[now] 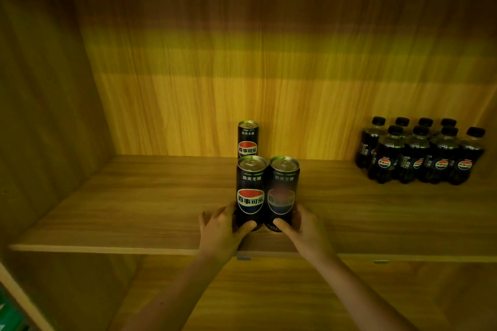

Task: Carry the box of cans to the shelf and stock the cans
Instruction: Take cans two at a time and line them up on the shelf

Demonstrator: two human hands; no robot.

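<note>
Three tall black cola cans stand upright on the wooden shelf (134, 217). One can (248, 138) is at the back against the rear panel. Two more stand side by side near the front edge. My left hand (219, 231) grips the base of the front left can (250, 191). My right hand (306, 231) grips the base of the front right can (283, 191). The two front cans touch each other. The box is out of view.
A pack of several small dark cola bottles (419, 153) stands at the back right of the shelf. A wooden side wall (45, 115) closes the left. Below the shelf board a lower compartment (269, 298) shows.
</note>
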